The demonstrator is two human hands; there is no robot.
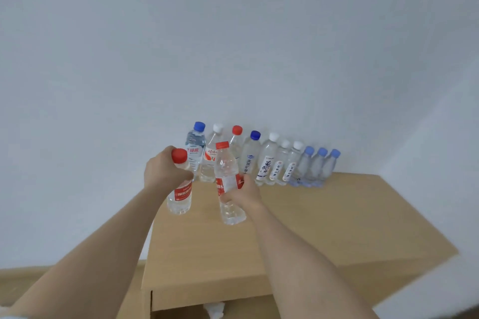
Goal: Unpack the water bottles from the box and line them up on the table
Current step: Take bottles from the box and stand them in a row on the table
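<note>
Wooden bench (337, 215) against pale wall: left grip (166, 171) clamped on one red-capped bottle (180, 197), right grip (243, 194) on a second bottle (228, 179), both aloft before the left end of the row (269, 160); a careless set-down could topple neighbours.

both hands (166, 173) gripping bottles (228, 184), table (337, 215)

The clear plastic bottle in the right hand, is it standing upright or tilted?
Tilted. The clear plastic bottle in the right hand leans, its red cap further left than its base.
</note>
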